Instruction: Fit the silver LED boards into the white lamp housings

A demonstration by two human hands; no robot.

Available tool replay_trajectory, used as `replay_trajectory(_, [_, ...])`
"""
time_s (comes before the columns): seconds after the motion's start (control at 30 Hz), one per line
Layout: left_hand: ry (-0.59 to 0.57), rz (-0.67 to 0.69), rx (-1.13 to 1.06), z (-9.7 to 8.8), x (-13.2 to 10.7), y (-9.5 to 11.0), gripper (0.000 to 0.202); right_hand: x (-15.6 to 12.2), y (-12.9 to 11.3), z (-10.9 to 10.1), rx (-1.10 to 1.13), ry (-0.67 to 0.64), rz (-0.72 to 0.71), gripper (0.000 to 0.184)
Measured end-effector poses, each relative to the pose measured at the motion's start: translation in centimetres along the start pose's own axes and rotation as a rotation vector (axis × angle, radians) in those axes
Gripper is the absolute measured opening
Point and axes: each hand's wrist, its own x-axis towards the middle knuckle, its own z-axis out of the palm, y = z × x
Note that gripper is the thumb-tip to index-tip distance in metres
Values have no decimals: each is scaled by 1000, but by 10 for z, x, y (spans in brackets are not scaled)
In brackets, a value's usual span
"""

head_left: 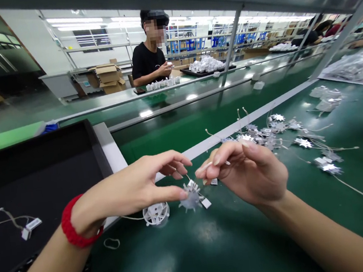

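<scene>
My left hand (pixel 153 178), with a red woven bracelet at the wrist, has thumb and fingers apart. Its thumb tip overlaps the edge of a silvery star-shaped plate (pixel 191 199); whether it touches is unclear. Small white tagged blocks (pixel 206 202) are beside that plate. Between the bent fingers of my right hand (pixel 251 171) is a thin white strip (pixel 205 167), partly hidden by the fingers. Just below my left hand, a round white plastic housing (pixel 156 213) with spokes lies on the green bench, a wire running off its left side.
More star-shaped plates with wires (pixel 266 135) lie scattered at right. A black tray (pixel 41 169) at left holds a wired white piece (pixel 31 227). A loose pale band (pixel 111 243) lies in front. Across the bench sits a co-worker (pixel 148 63); metal posts (pixel 231 38) rise between us.
</scene>
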Motion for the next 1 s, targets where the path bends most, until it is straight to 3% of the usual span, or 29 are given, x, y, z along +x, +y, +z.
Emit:
replay_trajectory(0.1, [-92,2,5,3,0,-1,56,0,0,1,0,-26,13,31])
replay_trajectory(0.2, [-145,37,46,7,2,-1,38,1,0,2,-42,0,65,38])
replay_trajectory(0.33, [-110,97,103,9,6,-5,17,1,-1,3,-65,1,40,40])
replay_trajectory(0.5, [141,193,262,5,9,-19,17,2,0,3,-143,-4,-15,45])
replay_trajectory(0.63, [423,301,475,4,9,-30,22,4,6,1,-235,6,129,65])
replay_trajectory(0.73, [569,402,657,4,9,-33,22,5,12,0,-302,-1,249,63])
replay_trajectory(0.87, [680,548,834,7,7,-29,17,5,16,1,-332,-20,339,48])
replay_trajectory(1.0, [693,648,904,10,6,-20,14,4,16,4,-297,-6,335,46])
